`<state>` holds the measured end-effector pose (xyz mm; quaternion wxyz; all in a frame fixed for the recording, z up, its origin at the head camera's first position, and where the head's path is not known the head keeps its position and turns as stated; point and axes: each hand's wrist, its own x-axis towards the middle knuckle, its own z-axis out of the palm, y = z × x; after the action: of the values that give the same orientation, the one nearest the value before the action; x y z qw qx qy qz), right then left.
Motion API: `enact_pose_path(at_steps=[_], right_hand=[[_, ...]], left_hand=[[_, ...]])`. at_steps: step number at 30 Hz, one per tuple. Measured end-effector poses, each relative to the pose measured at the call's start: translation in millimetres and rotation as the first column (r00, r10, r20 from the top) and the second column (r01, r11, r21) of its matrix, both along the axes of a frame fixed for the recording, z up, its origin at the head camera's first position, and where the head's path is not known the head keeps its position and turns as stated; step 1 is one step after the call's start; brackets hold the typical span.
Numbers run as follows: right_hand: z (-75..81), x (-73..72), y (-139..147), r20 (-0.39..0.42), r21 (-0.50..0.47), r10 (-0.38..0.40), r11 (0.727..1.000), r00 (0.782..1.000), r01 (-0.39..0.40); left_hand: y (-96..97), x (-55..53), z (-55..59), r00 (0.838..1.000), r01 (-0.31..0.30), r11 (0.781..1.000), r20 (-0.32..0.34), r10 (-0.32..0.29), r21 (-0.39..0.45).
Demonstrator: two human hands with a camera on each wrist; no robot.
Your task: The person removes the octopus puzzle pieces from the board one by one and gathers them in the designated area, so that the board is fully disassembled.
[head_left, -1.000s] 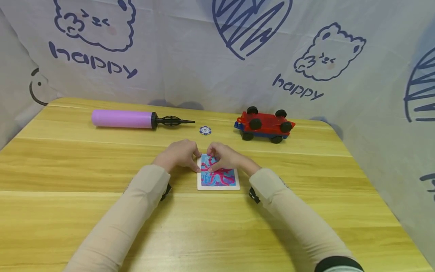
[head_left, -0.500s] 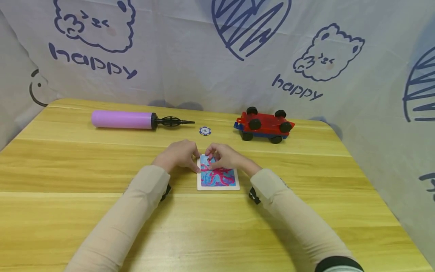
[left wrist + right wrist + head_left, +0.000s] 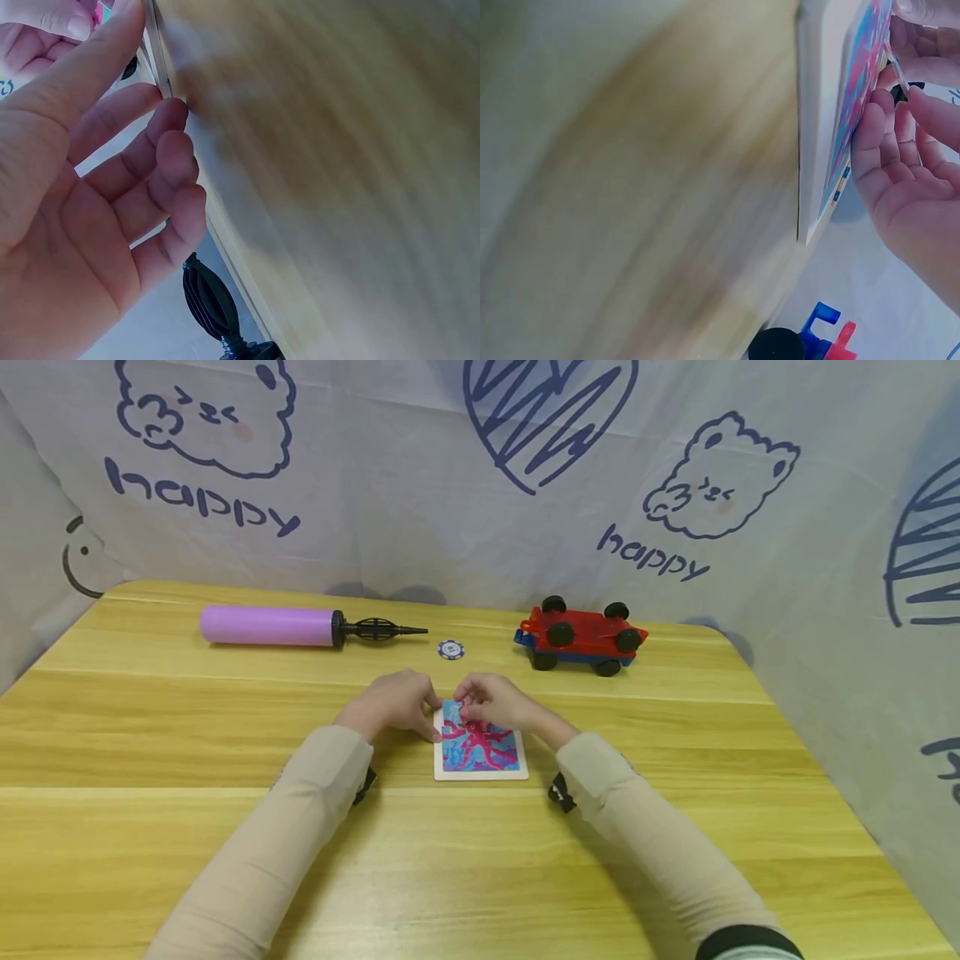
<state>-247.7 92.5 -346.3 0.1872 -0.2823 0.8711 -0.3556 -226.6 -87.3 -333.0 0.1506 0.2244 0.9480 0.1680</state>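
Note:
A square picture puzzle board (image 3: 480, 776) with a white rim and a pink octopus on blue lies on the wooden table. My left hand (image 3: 396, 703) holds its far left corner, thumb on the left side and index finger by the top; in the left wrist view the other fingers curl loosely beside the board's edge. Over the board's upper part, my right hand (image 3: 497, 700) pinches a thin puzzle piece (image 3: 897, 67) between thumb and fingers, seen nearly edge-on in the right wrist view. The right fingers cover part of the picture's top.
Behind the hands lie a purple hand pump (image 3: 270, 626) with a black nozzle, a blue-and-white poker chip (image 3: 451, 649) and a stack of red and blue toy cars (image 3: 581, 635), the red one wheels up. A printed white curtain (image 3: 420, 485) hangs behind the table.
My right thumb has drawn back up off the middle of the picture, so the octopus's face now shows. The left hand and the board have stayed in place.

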Motion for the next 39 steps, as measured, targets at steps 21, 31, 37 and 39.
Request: enact_pose_path(at_steps=[21,31,37,39], right_hand=[[6.2,-1.6,25.9,0.114,-0.146,-0.095,0.983,0.989,0.112],[11.1,-6.4,52.1,0.14,-0.19,-0.163,0.964,0.977,0.188],[11.2,-9.9,66.8,0.132,-0.215,-0.178,0.955,0.975,0.203],[11.4,-10.7,71.3,0.133,-0.212,-0.191,0.953,0.973,0.216]], left_hand=[[-1.1,1.7,-3.3,0.999,-0.019,0.999,0.034,0.018,0.05],[-0.8,1.9,-1.8,0.999,-0.018,0.999,0.036,0.016,0.047],[-1.1,0.7,-3.2,0.999,-0.021,0.998,0.037,0.02,0.052],[-0.9,0.5,-2.9,0.999,-0.024,0.998,0.038,0.022,0.054]])
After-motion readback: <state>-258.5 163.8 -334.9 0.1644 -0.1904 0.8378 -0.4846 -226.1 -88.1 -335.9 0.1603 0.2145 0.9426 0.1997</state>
